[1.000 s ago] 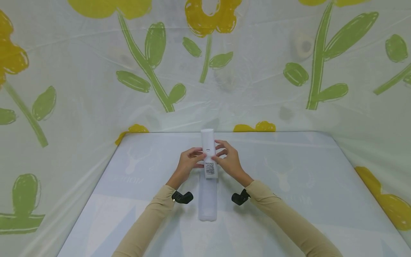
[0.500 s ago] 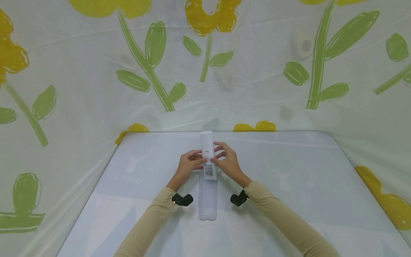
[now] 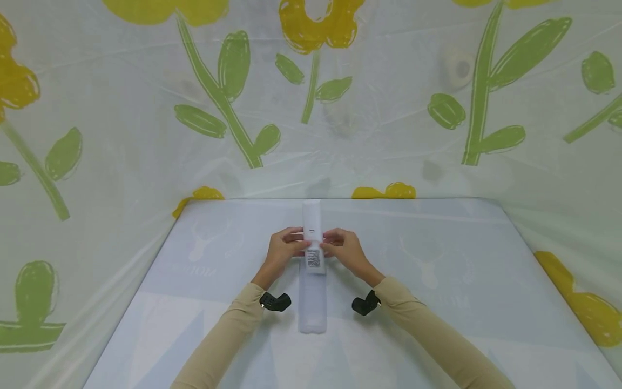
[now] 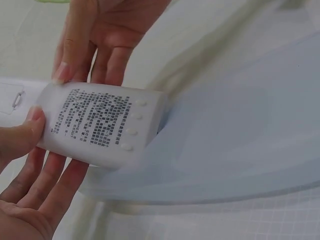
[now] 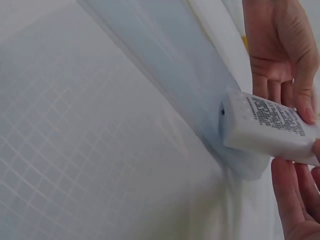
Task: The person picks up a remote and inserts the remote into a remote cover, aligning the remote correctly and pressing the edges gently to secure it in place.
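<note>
White handheld device (image 3: 312,216) is over the far end of a translucent strip (image 3: 312,308), having eased slightly nearer; the right hand (image 3: 346,247) has drawn its fingers nearer too. It and the left hand (image 3: 283,248) pinch opposite sides, suggesting a steadier hold. A slot-like latch (image 4: 18,100) lies far, a printed label (image 4: 92,117) near; contact with the strip is hard to judge.
</note>
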The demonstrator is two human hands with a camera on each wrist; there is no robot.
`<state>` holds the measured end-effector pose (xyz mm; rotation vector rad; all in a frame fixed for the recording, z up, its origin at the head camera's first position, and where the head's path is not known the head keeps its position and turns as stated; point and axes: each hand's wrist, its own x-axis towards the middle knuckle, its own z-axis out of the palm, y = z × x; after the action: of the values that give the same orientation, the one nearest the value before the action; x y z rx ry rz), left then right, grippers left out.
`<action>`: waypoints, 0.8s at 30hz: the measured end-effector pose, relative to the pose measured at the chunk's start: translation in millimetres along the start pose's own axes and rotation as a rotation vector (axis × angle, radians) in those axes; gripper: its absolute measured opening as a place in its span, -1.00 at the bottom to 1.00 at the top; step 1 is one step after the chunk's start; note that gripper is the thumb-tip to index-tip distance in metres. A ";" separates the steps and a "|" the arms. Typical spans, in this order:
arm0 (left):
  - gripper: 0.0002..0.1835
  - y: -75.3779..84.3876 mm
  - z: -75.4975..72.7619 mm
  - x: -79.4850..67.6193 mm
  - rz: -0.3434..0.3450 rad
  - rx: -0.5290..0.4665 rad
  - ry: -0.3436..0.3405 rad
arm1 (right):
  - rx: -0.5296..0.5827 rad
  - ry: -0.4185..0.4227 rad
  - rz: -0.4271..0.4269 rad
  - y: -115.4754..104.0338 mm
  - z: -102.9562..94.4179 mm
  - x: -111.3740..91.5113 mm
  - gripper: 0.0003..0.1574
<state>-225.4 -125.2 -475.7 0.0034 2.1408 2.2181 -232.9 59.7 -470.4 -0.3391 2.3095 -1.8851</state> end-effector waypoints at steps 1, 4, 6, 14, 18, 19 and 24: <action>-0.60 0.0 -0.5 -0.2 0.001 -0.001 0.000 | 0.011 -0.013 0.018 1.0 0.0 -0.5 -0.68; -0.61 -0.6 -1.5 -0.3 0.009 -0.007 0.000 | 0.024 -0.055 0.057 2.6 -0.1 -2.5 -0.70; -0.61 -0.8 -1.8 -0.4 0.014 -0.012 0.004 | 0.025 -0.096 0.088 4.4 -0.1 -3.8 -0.70; -0.62 0.6 -1.6 -1.1 0.043 -0.048 -0.002 | -0.085 -0.290 0.165 4.0 -2.5 -10.5 -0.64; -0.62 1.4 -4.2 -2.6 0.052 -0.024 -0.002 | -0.132 -0.380 0.126 -10.0 -5.5 -17.9 -0.66; -0.62 1.6 -5.1 -3.2 0.054 -0.016 -0.001 | -0.141 -0.393 0.115 -9.8 -6.1 -18.7 -0.68; -0.61 1.4 -7.1 -5.1 0.053 -0.013 0.011 | -0.225 -0.379 0.097 8.1 -5.4 -14.4 -0.74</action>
<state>-220.7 -132.6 -474.3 0.0474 2.1571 2.2654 -221.1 70.1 -477.7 -0.5460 2.2288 -1.3763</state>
